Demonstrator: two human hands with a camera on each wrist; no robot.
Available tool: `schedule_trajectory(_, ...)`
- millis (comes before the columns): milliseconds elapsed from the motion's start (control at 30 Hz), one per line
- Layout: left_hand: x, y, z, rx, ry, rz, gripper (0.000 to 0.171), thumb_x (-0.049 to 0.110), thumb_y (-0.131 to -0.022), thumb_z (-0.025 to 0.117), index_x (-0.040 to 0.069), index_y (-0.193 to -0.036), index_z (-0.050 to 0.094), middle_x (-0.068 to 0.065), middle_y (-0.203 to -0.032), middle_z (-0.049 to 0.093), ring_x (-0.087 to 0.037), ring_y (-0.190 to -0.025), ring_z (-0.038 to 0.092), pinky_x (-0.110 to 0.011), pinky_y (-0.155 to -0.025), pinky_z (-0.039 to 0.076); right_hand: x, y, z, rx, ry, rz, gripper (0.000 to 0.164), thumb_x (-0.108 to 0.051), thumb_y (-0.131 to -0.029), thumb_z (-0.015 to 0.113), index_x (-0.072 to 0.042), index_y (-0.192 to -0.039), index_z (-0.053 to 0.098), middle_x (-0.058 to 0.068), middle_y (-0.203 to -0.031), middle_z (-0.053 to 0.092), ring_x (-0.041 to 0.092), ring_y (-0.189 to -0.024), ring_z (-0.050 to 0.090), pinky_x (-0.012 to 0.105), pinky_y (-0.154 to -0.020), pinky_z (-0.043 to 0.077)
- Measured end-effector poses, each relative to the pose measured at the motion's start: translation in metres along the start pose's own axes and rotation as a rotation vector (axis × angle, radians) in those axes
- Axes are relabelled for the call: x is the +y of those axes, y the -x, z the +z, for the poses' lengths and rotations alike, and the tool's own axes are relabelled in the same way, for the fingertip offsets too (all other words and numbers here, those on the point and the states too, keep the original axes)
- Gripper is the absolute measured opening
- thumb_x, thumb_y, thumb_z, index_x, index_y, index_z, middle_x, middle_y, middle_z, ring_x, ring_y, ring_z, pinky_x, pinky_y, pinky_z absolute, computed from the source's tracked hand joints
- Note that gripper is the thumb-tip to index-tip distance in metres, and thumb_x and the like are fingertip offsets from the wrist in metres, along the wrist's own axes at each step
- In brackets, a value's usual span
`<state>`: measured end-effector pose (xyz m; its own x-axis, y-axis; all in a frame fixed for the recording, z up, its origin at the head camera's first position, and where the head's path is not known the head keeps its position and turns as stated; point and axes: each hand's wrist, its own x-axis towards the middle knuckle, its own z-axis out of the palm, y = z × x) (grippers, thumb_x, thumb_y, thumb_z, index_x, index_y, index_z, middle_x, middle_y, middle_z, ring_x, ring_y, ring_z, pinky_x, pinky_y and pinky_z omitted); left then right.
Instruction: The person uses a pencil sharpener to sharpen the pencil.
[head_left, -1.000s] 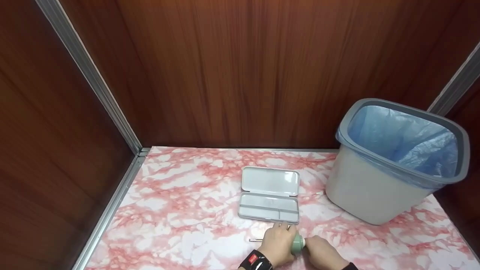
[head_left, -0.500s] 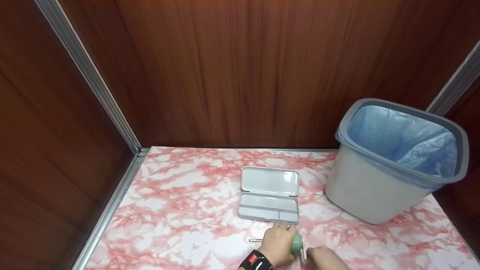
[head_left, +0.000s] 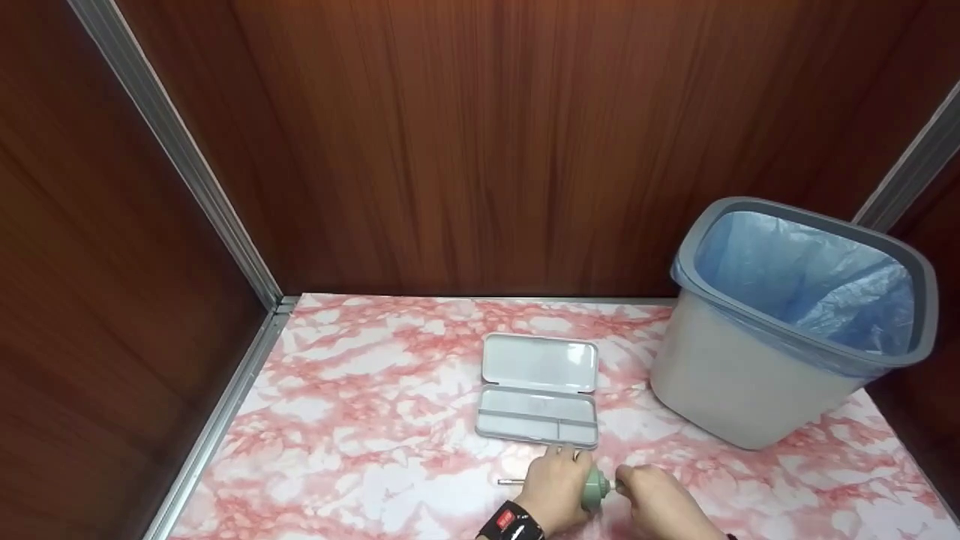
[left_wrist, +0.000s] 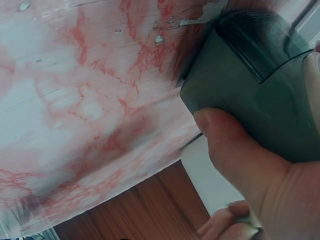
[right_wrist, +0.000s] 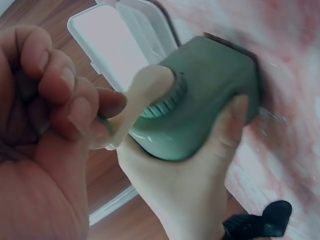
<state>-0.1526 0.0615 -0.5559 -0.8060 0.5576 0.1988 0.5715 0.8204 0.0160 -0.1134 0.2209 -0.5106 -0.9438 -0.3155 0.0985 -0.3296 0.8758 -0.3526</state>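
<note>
I see a thin, pencil-like rod [head_left: 513, 481] in front of the grey case [head_left: 540, 364], poking out from under the left hand [head_left: 555, 484]; its other end is hidden from me. The black wristband [head_left: 513, 525] bears a red patch whose pale marks are too small for me to read. The left hand's fingers curl closely round the green crank sharpener [head_left: 595, 490], just in front of the case's near right corner; I cannot tell whether the fingertips touch the case. Farther right, the right hand [head_left: 660, 501] has thumb and finger nearly together, pinching the end of the cream crank [right_wrist: 139, 95]. To the right of the case stands a pale bin [head_left: 735, 382] with a blue liner [head_left: 795, 262].
</note>
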Motion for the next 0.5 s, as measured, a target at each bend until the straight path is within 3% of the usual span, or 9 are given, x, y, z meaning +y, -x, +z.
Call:
schedule_trajectory(300, 0.0, 0.0, 0.001, 0.005, -0.03, 0.004, 0.064, 0.054, -0.05, 0.079, 0.022, -0.1, 0.054, 0.006, -0.089, 0.06, -0.011, -0.079, 0.054, -0.022, -0.055, 0.044, 0.009, -0.026, 0.004, 0.084, 0.048, 0.016, 0.02, 0.004, -0.07, 0.06, -0.011, -0.06, 0.051, -0.007, -0.052, 0.042, 0.006, -0.05, 0.036, 0.023, -0.047, 0.03)
schedule_trajectory(500, 0.001, 0.0, 0.002, 0.019, -0.022, 0.002, 0.067, 0.053, -0.049, 0.08, 0.022, -0.101, 0.054, 0.007, -0.091, 0.059, -0.011, -0.08, 0.054, -0.023, -0.055, 0.044, 0.02, -0.04, 0.015, 0.051, 0.012, 0.065, 0.019, -0.001, -0.068, 0.062, -0.013, -0.06, 0.051, -0.007, -0.054, 0.046, 0.008, -0.051, 0.037, 0.023, -0.048, 0.031)
